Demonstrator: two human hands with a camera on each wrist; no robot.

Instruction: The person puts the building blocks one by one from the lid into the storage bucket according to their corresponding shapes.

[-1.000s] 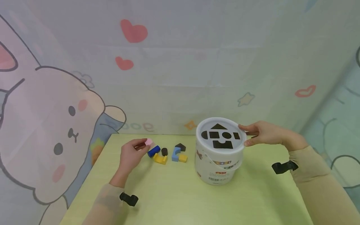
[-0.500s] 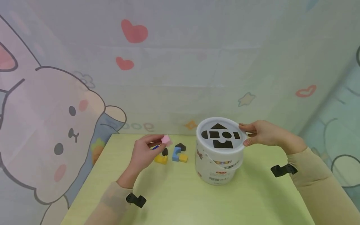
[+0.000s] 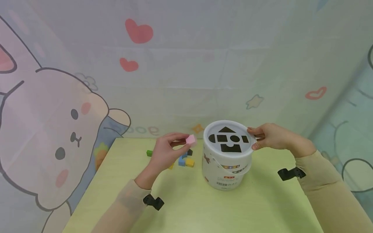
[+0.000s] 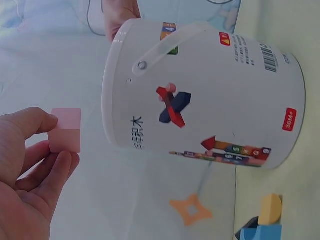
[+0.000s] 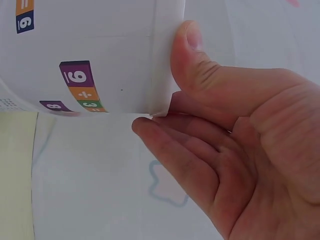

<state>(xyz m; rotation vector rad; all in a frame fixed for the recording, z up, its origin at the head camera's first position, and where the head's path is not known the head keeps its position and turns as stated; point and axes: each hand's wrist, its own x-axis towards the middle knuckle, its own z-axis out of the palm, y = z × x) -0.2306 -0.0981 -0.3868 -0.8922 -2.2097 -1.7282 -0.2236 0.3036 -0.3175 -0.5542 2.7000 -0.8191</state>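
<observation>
Left hand (image 3: 164, 152): is holding a pink block (image 3: 191, 140) between thumb and fingertips; the fingers are closing around it, leaving its right end exposed.
Pink block: is hanging in the air above the table (image 3: 102, 194), just left of the bucket (image 3: 212, 176) and apart from it, at about the height of the lid (image 3: 242, 131).
Bucket: is standing upright on the table, right of centre, white with coloured prints, its handle (image 4: 172, 46) hanging down on the near side.
Lid: is covering the bucket and showing dark cut-outs: a triangle on the far side, a notched shape on the near side, and a half-round, a square opening (image 3: 222, 138), a circle and a narrow rectangle between.
Right hand (image 3: 275, 139): is touching the lid's right edge, thumb nearer, fingers farther, spread rather than curled.
Loose blocks: a green block (image 3: 149, 153), a blue block (image 3: 182, 161) and a yellow block (image 3: 189, 162) are lying left of the bucket; the left hand is hiding others.
Step in hand: the person seems to be bringing the pink block to the lid.
Next move: is probably calling for lifting it over the lid and squaring its faces to a matching opening, the right hand steadying; which opening fits, I cannot tell.
</observation>
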